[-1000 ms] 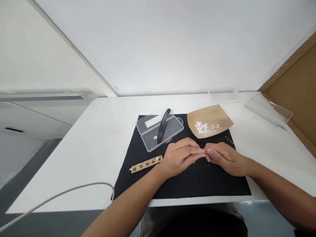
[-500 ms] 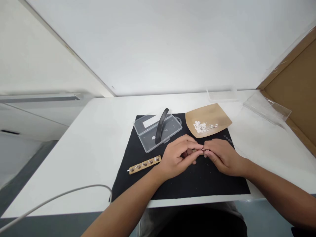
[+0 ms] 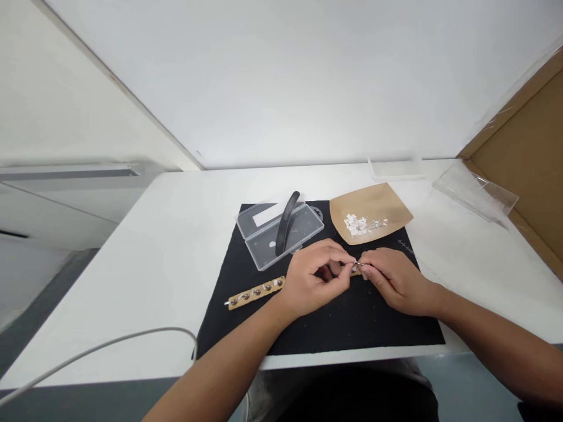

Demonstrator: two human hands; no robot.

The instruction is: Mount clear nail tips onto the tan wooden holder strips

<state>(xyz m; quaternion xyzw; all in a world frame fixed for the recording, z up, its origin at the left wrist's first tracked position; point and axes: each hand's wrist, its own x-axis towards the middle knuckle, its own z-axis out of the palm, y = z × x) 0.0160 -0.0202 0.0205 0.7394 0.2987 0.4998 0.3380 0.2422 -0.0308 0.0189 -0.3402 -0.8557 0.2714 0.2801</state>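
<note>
My left hand (image 3: 319,275) is closed, with thumb and index fingertip together over the black mat; what they pinch is too small to make out. Close beside it, my right hand (image 3: 393,275) pinches a small thin metal piece (image 3: 359,263) whose tip points toward the left fingertips. Part of a tan strip (image 3: 356,272) shows below the fingertips, mostly hidden by my hands. Left of my left hand lies another tan strip (image 3: 253,295) bearing several round metal holders with small white pieces on them.
A black curved nail file (image 3: 287,225) rests across an open clear plastic box (image 3: 264,252). A brown paper tray (image 3: 387,202) holds small white pieces (image 3: 357,225). The black mat (image 3: 316,334) covers the table's middle. Clear acrylic pieces (image 3: 477,190) lie right; a cable (image 3: 132,337) crosses the left.
My left fingertips have shifted slightly left, and the thumb has moved back from the right hand. More of the tan strip beneath now shows. My right hand stays almost in place.
</note>
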